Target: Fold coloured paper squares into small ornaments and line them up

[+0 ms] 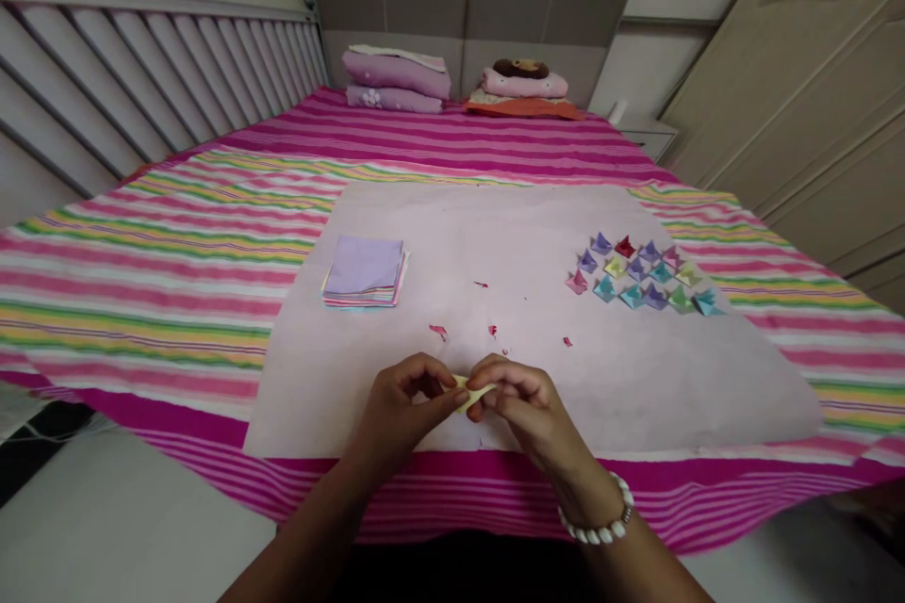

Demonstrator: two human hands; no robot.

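My left hand (403,405) and my right hand (519,405) meet over the near edge of a large pale pink sheet (636,377) spread on the bed. Both pinch a small folded piece of yellow paper (472,393) between fingertips and thumbs. A white bead bracelet (600,523) circles my right wrist. To the left lies a stack of coloured square papers (364,271) with a lilac one on top. At the right, several small folded paper shapes (640,273) in many colours sit in rows on the sheet.
Small red paper scraps (439,331) are scattered ahead of my hands. The bed has a striped pink cover (162,273). Folded bedding (396,80) and pillows (523,89) lie at the headboard. A slatted rail (141,66) runs on the left, a wardrobe (813,85) on the right.
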